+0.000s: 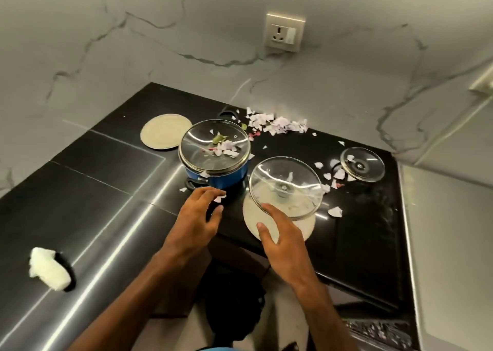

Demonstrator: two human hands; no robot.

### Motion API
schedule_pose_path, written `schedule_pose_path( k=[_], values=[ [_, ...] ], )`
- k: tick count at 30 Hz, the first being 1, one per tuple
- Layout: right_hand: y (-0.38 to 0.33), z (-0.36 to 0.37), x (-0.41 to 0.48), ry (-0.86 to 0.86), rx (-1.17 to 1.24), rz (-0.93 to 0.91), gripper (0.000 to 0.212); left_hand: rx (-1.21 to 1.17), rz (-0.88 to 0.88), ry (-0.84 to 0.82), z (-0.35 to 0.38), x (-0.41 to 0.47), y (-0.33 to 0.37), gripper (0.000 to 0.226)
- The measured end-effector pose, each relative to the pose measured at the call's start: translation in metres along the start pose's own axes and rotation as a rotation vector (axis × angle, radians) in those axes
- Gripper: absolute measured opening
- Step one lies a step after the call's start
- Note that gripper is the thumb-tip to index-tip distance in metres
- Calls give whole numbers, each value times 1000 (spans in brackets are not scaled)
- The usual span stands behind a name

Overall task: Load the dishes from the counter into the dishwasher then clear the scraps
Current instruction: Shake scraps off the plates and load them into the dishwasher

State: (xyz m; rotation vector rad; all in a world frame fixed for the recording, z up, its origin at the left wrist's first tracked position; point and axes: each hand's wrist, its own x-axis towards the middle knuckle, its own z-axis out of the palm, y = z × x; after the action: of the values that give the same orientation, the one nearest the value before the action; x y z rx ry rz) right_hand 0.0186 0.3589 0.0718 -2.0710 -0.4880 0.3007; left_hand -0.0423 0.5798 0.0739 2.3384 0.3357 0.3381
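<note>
Both hands open, nothing gripped. Left hand [202, 213]: fingers loosely spread, tips just short of the near handle of the blue pot [222, 182], next to a stray paper bit; can't tell if it touches either. Right hand [282, 237]: fingers fairly straight, lying over the near rim of the big glass lid [288, 177] and the pale plate [307, 226] under it; looks like light contact w/ the lid edge, no pinch. Step, imo: start of loading, picking the first dish. All dishes are on the counter [106, 164]: pot w/ its own lid [198, 150] on top (scraps lying on it), 2nd plate [165, 134] behind-left of the pot, small lid [362, 164] far right. Paper scraps [280, 125] piled at the back, loose bits between the lids. Dishwasher not in view. Next move needs a real grip: curl fingers under the lid rim, lift it level off the plate. Glass on a smooth plate, prob slides, so lift, don't drag. Pot lid: tip the scraps off before carrying.
</note>
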Motion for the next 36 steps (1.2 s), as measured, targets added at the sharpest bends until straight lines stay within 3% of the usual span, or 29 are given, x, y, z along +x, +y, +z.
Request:
schedule_pose_path(
  k=[7,21,24,32,36],
  values=[
    [-22,26,49,-174,-79,-78,48,15,-97,98,-11,15,-26,36],
    [-45,46,132,-325,-62,-233,50,126,-315,273,-35,64,-80,38],
    [-47,50,143,-309,-69,-236,51,173,-345,229,-43,87,-109,40],
    [-61,80,163,-211,-91,-171,49,399,-380,-94,-51,185,-188,50],
    [-71,99,171,-173,-97,-130,48,506,-335,-174,-45,226,-222,41]
  ],
)
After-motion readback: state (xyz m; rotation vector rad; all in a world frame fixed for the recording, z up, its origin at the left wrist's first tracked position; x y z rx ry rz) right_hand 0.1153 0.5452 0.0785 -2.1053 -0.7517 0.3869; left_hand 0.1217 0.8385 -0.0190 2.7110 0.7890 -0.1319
